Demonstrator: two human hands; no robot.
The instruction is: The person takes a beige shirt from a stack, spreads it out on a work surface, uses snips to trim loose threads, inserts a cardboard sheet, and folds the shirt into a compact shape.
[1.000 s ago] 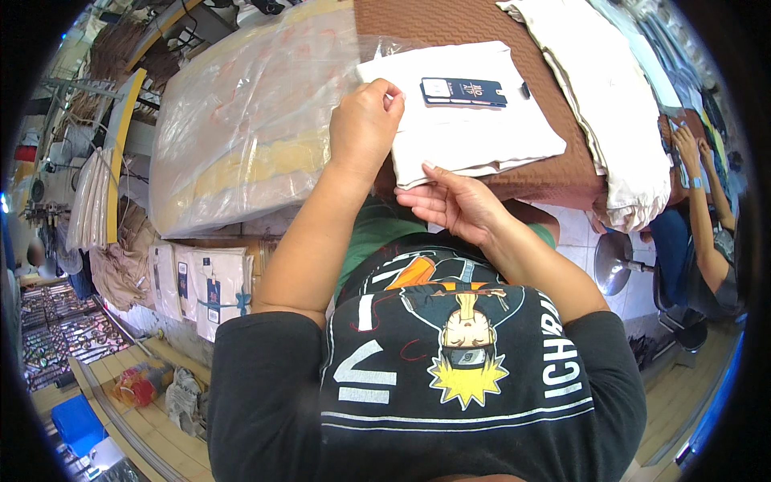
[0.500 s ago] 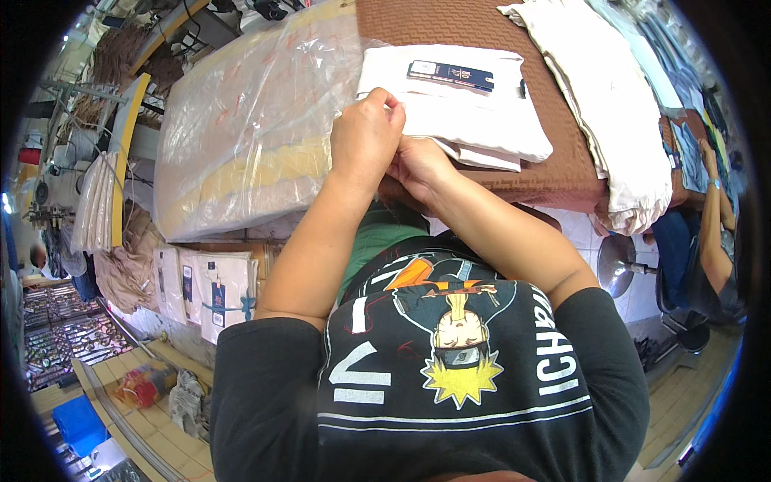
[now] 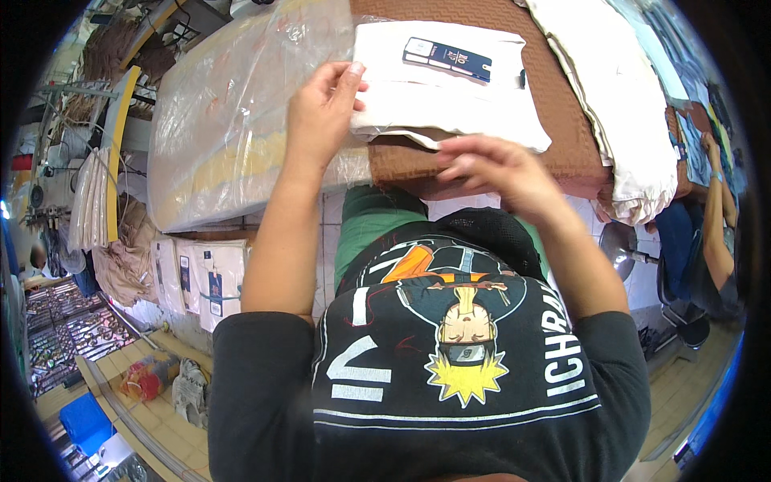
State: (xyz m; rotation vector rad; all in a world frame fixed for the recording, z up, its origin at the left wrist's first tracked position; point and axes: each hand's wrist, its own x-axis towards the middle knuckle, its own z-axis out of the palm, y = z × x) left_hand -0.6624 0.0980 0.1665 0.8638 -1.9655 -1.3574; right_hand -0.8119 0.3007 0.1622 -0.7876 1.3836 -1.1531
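A folded white garment (image 3: 450, 104) lies on the brown textured cover, with a dark blue hang tag (image 3: 447, 59) flat on top. At the garment's left edge is my left hand (image 3: 321, 116), fingers loosely bent and thumb apart, with nothing seen in it. My right hand (image 3: 502, 170) is by the garment's front edge, somewhat blurred, its fingers reaching left and apart. Whether its fingertips touch the cloth I cannot tell. The front edge of the garment's lower layer lifts slightly from the cover.
Clear plastic sheeting (image 3: 233, 120) covers the table's left part. More white garments (image 3: 602, 88) lie on the right. Packed garments with tags (image 3: 213, 281) stand below the table at left. A co-worker's arm (image 3: 717, 217) shows at far right, near a metal stool (image 3: 618, 245).
My hands were close together at the garment's front left corner. They have parted: the left moved left and up, the right moved right.
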